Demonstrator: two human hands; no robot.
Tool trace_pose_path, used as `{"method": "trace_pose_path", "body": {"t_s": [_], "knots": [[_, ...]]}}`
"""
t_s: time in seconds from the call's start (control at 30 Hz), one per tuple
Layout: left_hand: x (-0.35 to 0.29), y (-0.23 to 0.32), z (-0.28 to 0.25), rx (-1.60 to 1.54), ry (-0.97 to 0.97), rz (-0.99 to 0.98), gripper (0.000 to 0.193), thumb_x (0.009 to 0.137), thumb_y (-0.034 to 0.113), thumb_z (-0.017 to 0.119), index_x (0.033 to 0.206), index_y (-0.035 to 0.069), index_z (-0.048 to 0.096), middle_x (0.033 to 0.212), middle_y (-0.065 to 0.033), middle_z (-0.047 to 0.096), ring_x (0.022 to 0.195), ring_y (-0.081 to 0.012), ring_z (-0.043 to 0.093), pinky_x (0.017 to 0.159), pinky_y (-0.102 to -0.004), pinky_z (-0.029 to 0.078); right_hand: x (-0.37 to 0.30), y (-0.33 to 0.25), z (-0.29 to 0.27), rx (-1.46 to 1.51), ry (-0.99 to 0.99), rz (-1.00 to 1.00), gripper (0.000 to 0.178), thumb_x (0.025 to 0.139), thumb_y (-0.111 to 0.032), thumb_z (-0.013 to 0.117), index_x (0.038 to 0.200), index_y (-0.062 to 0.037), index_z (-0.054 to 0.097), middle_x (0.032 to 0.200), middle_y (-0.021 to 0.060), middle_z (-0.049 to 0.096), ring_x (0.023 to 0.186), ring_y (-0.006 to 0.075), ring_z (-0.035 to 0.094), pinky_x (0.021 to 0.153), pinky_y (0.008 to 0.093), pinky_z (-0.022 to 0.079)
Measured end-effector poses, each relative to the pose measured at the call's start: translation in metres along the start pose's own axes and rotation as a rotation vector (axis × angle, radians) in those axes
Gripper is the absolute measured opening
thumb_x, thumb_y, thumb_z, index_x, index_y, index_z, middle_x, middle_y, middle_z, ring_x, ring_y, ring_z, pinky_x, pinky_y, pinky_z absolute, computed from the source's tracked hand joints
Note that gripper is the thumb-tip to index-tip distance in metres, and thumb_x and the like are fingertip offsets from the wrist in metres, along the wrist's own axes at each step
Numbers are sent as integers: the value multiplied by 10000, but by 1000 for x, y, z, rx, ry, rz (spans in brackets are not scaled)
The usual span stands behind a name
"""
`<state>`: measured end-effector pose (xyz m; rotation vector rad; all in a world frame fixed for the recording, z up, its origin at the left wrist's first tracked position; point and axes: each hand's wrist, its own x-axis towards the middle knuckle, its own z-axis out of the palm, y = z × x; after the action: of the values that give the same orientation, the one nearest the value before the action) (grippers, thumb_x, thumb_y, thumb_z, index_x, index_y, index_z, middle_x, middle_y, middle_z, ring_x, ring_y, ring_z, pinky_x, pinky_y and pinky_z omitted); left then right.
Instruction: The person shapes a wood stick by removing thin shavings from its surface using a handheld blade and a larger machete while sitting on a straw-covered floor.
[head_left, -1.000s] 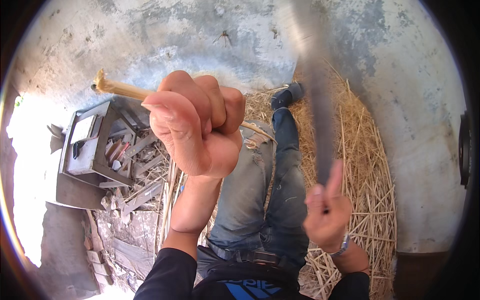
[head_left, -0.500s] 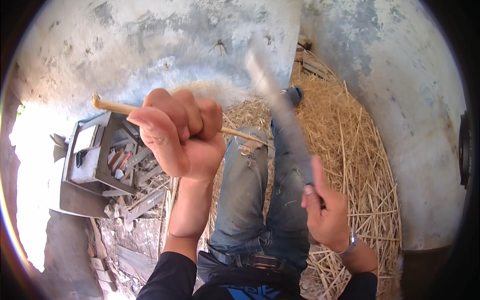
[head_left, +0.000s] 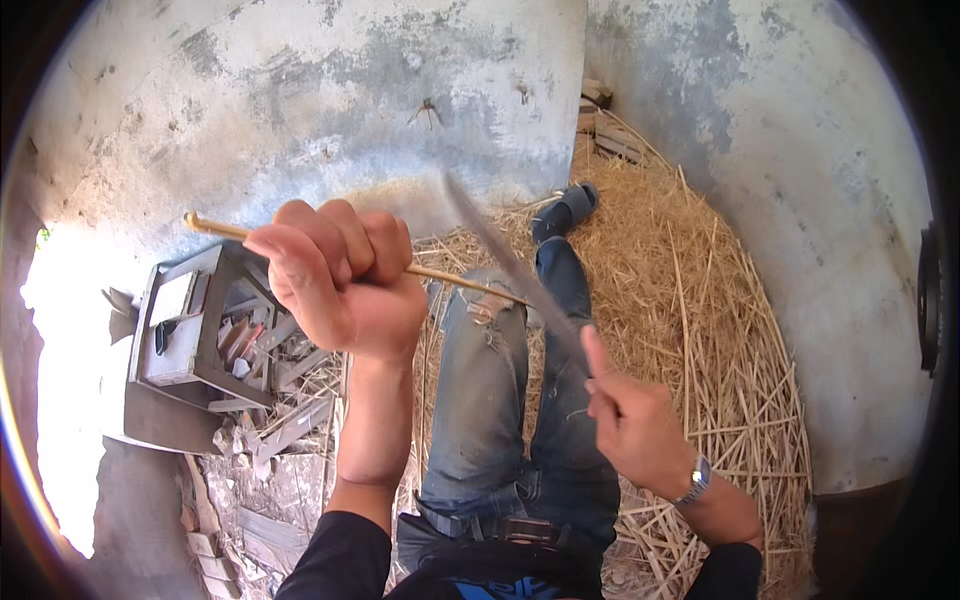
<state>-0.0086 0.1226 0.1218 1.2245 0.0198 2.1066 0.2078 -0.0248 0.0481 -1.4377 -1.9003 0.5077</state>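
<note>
My left hand (head_left: 345, 285) is raised in a fist around a thin, pale wooden stick (head_left: 455, 277). The stick's knobby end pokes out to the left, and its thinner end slopes down to the right above my knees. In my right hand (head_left: 640, 420) is a long-bladed knife (head_left: 515, 265), my fingers wrapped round its handle, which they hide. The blade points up and to the left, past the stick's thin end; whether the two touch I cannot tell. Motion slightly blurs the blade.
Straw and split stalks (head_left: 700, 330) cover the floor to the right. At the left stands an open wooden cabinet (head_left: 185, 340) among scrap wood (head_left: 290, 425). A weathered wall (head_left: 330, 110) rises ahead, and my outstretched legs (head_left: 475, 400) lie in the middle.
The knife has swung left and its blade leans further over, nearer my left hand. My left hand and the stick have shifted slightly left.
</note>
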Motion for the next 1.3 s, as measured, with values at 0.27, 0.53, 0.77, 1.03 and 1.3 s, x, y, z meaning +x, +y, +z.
{"method": "trace_pose_path", "body": {"t_s": [0.27,0.53,0.77,1.03,1.3], "knots": [[0,-5,4,35,103,20,526,1078,464,448,668,177,286,565,70,181,465,-67,94,426,-290,85,-4,5,-7,25,19,-25,561,929,52,539,1483,32,451,784,120,704,573,135,630,545,274,503],[-3,-5,10,50,63,-7,525,1074,455,468,673,158,305,572,59,193,478,-66,93,429,-289,88,-10,-4,-11,-100,-14,-18,616,924,63,512,1527,13,393,700,99,649,604,116,623,546,265,500],[0,-8,12,63,126,47,531,1081,438,456,660,147,314,553,50,226,437,-52,113,382,-268,90,-17,-13,-11,-81,148,-66,726,861,47,567,1553,-69,380,738,164,669,579,225,651,576,332,511],[-1,-7,12,82,88,-29,545,1076,475,445,656,174,272,560,65,168,483,-71,77,451,-293,78,-16,-16,-19,-15,57,0,708,853,62,555,1536,-45,399,695,139,638,602,248,665,614,339,538],[0,1,2,-67,-111,-98,533,1080,486,413,668,174,284,557,64,159,471,-69,64,436,-301,63,-15,-19,-15,-80,371,-133,585,934,56,516,1510,14,418,667,98,618,547,156,615,538,286,490]]}}
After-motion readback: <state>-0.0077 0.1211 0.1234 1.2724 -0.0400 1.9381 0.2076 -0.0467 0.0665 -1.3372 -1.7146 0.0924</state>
